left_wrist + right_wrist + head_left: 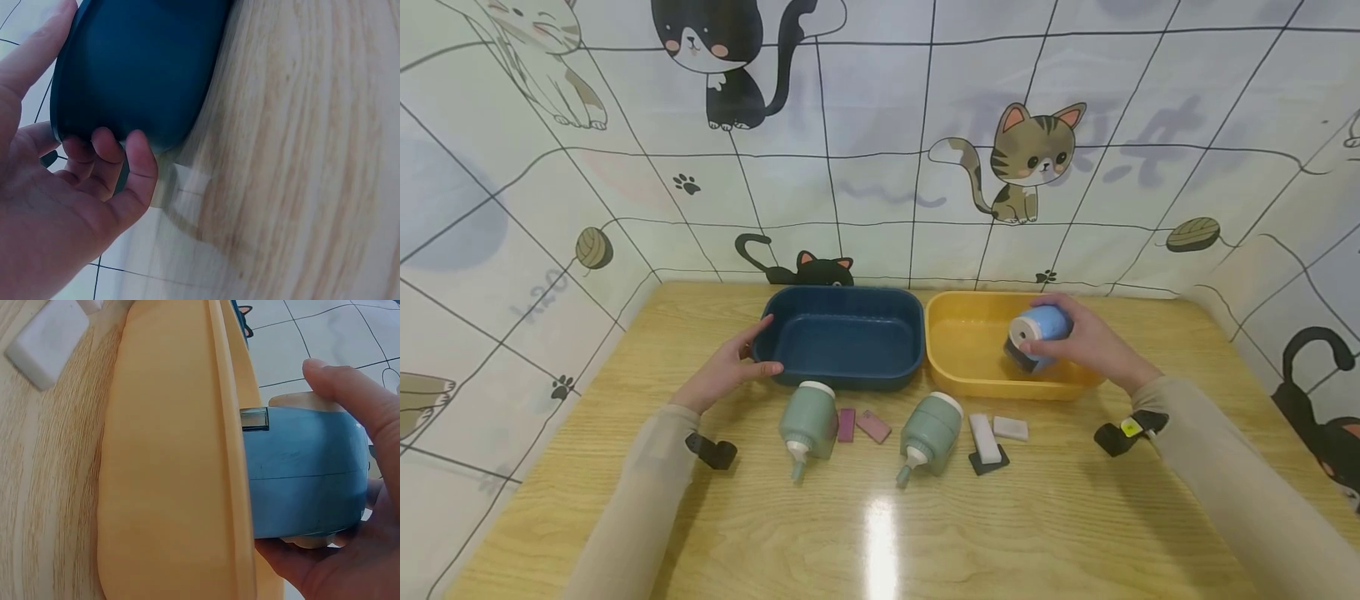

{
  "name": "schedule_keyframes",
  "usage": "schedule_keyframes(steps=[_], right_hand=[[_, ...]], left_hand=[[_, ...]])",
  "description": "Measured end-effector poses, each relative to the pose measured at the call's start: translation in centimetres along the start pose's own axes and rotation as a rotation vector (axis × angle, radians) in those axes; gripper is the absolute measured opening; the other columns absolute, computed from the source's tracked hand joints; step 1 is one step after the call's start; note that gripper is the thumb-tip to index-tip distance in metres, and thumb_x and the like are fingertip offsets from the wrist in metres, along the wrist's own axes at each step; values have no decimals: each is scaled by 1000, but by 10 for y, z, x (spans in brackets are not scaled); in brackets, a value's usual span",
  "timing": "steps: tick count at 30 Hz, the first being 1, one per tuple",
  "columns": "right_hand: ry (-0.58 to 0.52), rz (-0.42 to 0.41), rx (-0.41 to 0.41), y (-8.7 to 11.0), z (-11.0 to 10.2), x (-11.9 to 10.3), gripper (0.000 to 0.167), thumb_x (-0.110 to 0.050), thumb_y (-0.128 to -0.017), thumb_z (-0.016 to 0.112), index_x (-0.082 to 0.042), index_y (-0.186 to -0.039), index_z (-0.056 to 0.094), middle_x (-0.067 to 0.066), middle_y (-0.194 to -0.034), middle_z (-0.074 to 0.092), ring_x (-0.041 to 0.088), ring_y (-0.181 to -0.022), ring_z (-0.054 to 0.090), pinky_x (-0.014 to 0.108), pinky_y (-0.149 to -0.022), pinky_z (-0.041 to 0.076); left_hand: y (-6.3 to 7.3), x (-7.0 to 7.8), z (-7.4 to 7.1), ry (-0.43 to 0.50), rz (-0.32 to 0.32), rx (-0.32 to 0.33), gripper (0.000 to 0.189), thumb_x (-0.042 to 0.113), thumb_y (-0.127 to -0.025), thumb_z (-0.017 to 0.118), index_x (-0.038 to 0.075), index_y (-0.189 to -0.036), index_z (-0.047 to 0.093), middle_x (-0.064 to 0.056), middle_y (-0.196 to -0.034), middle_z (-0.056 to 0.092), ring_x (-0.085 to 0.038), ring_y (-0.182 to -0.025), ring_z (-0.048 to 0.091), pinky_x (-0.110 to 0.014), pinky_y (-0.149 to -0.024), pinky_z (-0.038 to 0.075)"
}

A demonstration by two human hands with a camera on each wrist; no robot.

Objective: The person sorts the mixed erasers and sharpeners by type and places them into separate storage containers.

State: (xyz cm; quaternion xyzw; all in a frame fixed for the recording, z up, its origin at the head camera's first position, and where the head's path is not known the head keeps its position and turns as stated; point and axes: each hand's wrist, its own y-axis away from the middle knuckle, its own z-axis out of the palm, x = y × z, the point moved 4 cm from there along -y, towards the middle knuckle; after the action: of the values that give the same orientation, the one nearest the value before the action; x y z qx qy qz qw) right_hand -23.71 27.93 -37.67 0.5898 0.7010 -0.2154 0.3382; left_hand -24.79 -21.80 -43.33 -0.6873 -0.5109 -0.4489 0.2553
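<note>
My right hand (1086, 339) holds a blue rounded object (1047, 323) with a pale round end and a dark lower part, over the right half of the yellow bin (951, 377). In the right wrist view, thumb and fingers span the blue object's body (306, 472), and the bin's wall hides its lower part. At the left end of the dark blue bin (850, 382), my left hand (727, 369) grips the rim, thumb at the front corner and index finger at the back. The left wrist view shows several curled fingertips (140, 147) against that bin's end wall.
Two grey-green bottles (808, 417) with pale nozzles are in front of the bins. Between them are a purple block (846, 425) and a pink block (874, 426). To their right are two white blocks (1011, 428), one over a dark flat piece (988, 463). Cat-print sheeting borders the table.
</note>
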Motion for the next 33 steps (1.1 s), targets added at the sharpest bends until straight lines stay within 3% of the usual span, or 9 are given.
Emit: schedule_keyframes(steps=[17, 33], right_hand=[[89, -17, -29, -11, -5, 10, 81, -42, -81, 77, -7, -142, 36, 28, -133, 42, 47, -116, 44, 63, -92, 38], [89, 41, -63, -28, -13, 8, 83, -43, -84, 74, -4, -144, 33, 29, -134, 40, 45, -116, 43, 61, -94, 38]], left_hand=[[1, 2, -1, 6, -10, 0, 86, 29, -89, 72, 24, -156, 19, -14, -159, 10, -47, -138, 20, -61, -106, 22], [0, 1, -1, -6, -4, -1, 86, 30, -89, 72, 23, -156, 19, -15, -159, 11, -48, -138, 18, -61, -107, 20]])
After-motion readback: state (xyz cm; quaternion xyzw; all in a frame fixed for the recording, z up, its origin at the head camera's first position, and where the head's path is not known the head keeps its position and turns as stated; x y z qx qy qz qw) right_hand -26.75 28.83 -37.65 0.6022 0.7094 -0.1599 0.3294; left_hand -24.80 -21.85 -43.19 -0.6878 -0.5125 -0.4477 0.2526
